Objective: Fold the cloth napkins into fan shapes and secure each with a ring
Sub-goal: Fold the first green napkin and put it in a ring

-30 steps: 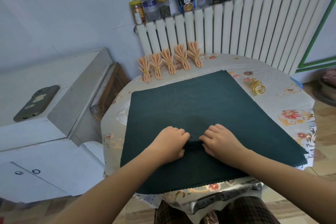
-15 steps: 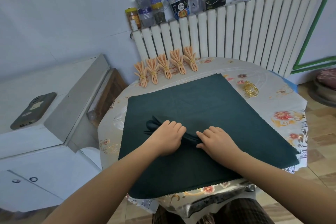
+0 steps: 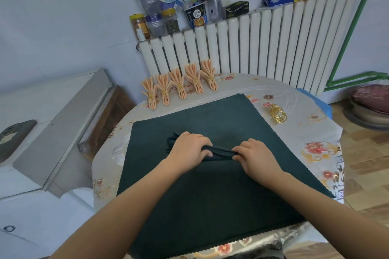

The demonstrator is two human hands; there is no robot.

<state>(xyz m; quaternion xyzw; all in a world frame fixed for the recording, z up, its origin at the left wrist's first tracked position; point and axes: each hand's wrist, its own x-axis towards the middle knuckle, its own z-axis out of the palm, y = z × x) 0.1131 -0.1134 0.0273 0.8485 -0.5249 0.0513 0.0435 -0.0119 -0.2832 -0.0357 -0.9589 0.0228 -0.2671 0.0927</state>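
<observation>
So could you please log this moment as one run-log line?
left hand: grips pleated dark green napkin | right hand: grips it | gold rings: untouched | five peach fans: ringed

Both forearms are bare to the elbow, no sleeves showing. The left hand [image 3: 187,149] and right hand [image 3: 255,159] wear no gloves, rings or watch.

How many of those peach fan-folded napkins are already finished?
5, in a row at the table's far edge by the radiator. Each appears bound with a gold ring. None seems hidden.
</observation>
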